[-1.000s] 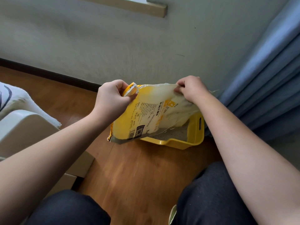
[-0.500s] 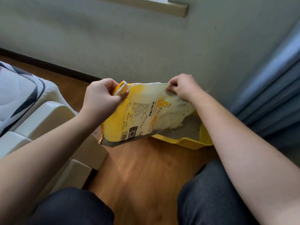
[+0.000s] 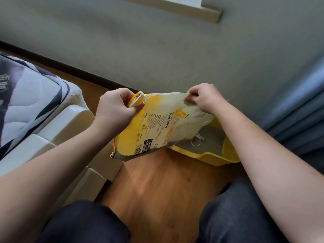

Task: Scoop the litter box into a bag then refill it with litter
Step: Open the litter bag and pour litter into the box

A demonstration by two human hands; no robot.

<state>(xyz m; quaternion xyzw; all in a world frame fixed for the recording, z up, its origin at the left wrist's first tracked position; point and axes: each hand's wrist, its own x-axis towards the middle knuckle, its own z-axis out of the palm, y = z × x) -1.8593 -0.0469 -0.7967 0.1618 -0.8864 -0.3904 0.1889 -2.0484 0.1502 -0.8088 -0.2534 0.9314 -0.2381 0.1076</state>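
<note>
Bedding [image 3: 26, 95] at nine o'clock now fills more of the view than a second ago, while the litter bag [image 3: 157, 127] hangs as before, upended over the yellow litter box [image 3: 217, 157] at three o'clock. Left hand [image 3: 115, 109] grips the bag's folded corner with curled fingers; right hand [image 3: 203, 98] pinches its opposite corner, both forearms reaching forward.
</note>
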